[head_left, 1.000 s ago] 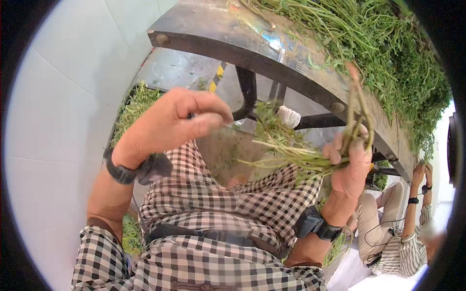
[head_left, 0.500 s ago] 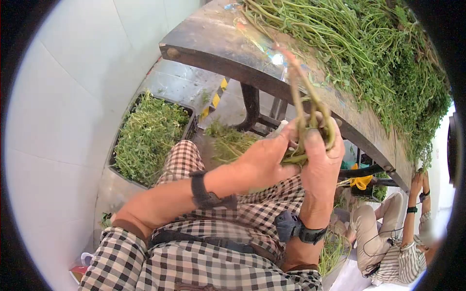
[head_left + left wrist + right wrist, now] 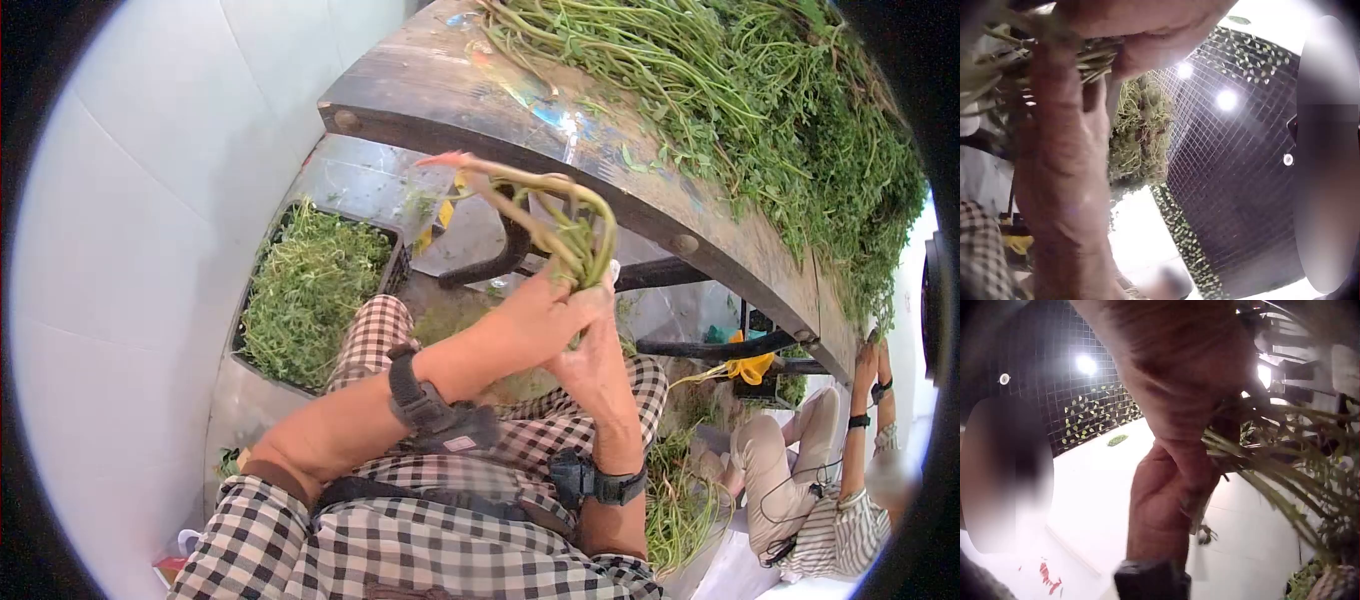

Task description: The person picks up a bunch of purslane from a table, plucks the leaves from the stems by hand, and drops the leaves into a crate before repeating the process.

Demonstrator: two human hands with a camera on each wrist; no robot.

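Both hands meet at a small bunch of green leafy stems point(image 3: 603, 235) in front of the table edge. Above the hands the stems bend over in a loop, and their reddish tip points left. My right hand point(image 3: 592, 355) grips the bunch from below. Reaching across from the left, my left hand point(image 3: 535, 315) holds the stems close against it. In the left wrist view, stems point(image 3: 1094, 59) lie between the fingers of both hands. Longer stems point(image 3: 1272, 481) spread rightward from the hands in the right wrist view. Some fingertips are hidden behind the hands.
A large heap of green stems point(image 3: 720, 110) covers much of the wooden table point(image 3: 420, 75). A black crate point(image 3: 398, 262) of greens stands on the floor at left. Loose stems point(image 3: 685, 510), a yellow ribbon-like bundle point(image 3: 750, 365) and another person point(image 3: 800, 470) are at right.
My left hand came over from the left and joined my right hand at the bunch. Both hands then shifted left, and the upright stems bent over with their tip leftward.
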